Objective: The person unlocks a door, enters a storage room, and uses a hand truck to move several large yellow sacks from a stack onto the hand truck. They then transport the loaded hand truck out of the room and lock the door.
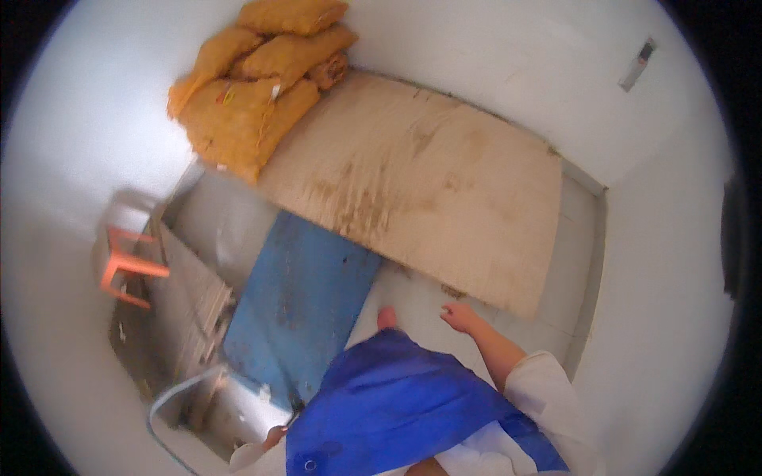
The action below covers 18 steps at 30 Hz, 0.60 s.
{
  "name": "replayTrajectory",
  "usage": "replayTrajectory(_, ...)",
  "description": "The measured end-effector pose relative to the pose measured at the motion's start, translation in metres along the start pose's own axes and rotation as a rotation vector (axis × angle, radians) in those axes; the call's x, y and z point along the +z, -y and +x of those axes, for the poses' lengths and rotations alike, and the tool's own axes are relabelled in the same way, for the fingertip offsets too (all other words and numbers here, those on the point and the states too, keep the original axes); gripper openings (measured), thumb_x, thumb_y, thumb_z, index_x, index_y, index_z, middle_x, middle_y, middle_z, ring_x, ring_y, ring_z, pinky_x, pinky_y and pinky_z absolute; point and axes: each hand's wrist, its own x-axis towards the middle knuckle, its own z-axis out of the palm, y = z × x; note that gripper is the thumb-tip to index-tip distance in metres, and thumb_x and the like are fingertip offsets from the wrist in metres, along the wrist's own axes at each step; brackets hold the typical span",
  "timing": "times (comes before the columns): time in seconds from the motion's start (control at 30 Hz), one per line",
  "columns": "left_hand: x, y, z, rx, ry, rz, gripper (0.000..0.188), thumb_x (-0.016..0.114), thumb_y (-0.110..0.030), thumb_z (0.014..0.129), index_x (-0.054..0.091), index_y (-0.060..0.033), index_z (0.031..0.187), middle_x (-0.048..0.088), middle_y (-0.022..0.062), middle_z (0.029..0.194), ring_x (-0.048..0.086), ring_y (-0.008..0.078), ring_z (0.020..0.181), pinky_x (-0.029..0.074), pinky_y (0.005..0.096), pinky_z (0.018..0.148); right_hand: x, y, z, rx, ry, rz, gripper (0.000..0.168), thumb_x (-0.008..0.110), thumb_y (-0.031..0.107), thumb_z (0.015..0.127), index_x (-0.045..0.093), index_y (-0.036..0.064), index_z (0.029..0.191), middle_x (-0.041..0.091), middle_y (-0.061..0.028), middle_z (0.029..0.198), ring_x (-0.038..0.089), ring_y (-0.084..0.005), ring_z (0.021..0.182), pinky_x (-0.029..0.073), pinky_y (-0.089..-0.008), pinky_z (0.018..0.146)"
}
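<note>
My right hand (457,316) hangs with loosely bent, slightly parted fingers and nothing visible in it. It appears over the pale tiled floor, beside the near edge of a large stained beige board (476,196). At the bottom, my left hand (275,436) shows small and blurred near the lower end of a blue sheet (297,297); a dark narrow thing is close to its fingers, and whether the hand holds it is unclear. A blue apron (393,392) covers my front, with a foot (387,317) showing beyond its edge.
Several full orange mesh sacks (232,119) are piled in the far left corner, against the board. At left are an orange stool (134,262), stacked flat boards (184,279) and a pale blue hose (152,416). White walls (661,238) enclose the area.
</note>
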Motion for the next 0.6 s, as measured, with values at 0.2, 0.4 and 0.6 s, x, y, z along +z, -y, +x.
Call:
replayTrajectory(0.2,-0.165,-0.106,0.116,0.044,-0.283,-0.131,0.033,0.053,-0.029,0.083,0.061,-0.0018,0.101,0.06,0.0197,0.103,0.057,0.036,0.097,0.046,0.0427,0.081,-0.006,-0.148,-0.038,0.367,-0.115,-0.092,0.034,0.056,0.035,0.079,0.064,0.003,0.083,0.062,-0.0205,0.09,0.058,-0.0363,0.089,0.046,-0.0433,0.078)
replayTrajectory(0.4,-0.376,-0.397,0.142,0.562,-0.423,-0.231,0.041,0.052,-0.022,0.083,0.052,-0.0055,0.121,0.058,0.0178,0.112,0.056,0.0318,0.105,0.043,0.0371,0.088,-0.014,-0.195,-0.024,0.633,0.189,-0.13,0.036,0.06,0.04,0.073,0.068,0.005,0.081,0.063,-0.0192,0.08,0.059,-0.0358,0.087,0.047,-0.042,0.077)
replayTrajectory(0.6,-0.538,-0.667,0.077,0.802,-0.275,-0.063,0.045,0.054,-0.029,0.085,0.048,-0.0115,0.126,0.057,0.0172,0.116,0.058,0.0295,0.098,0.046,0.0367,0.084,-0.062,-0.191,0.066,0.605,0.258,0.111,0.029,0.061,0.032,0.074,0.067,0.013,0.095,0.064,-0.0138,0.101,0.059,-0.0329,0.096,0.046,-0.0395,0.084)
